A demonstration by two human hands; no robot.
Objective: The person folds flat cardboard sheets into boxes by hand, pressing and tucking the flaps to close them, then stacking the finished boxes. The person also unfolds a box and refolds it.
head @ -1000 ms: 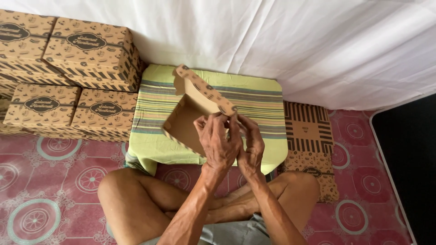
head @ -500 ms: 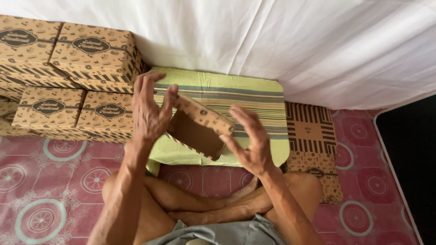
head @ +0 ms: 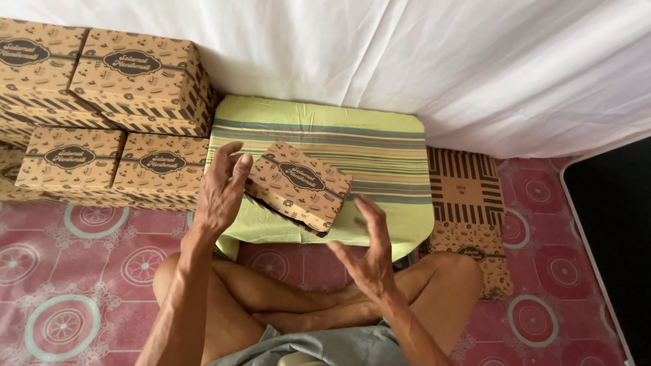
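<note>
I see the closed brown box (head: 298, 184) lying on the green striped cushion (head: 380, 135). My left hand (head: 220, 193), fingers spread, seems to touch its edge; my right hand (head: 369, 254) hovers open nearby.

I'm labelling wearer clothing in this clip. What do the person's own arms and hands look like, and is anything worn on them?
Both forearms are bare, lean and sinewy, with no sleeves in view. The left hand and right hand wear no gloves; no rings, watch or bracelet show. The only clothing visible is grey shorts at the lap.
</note>
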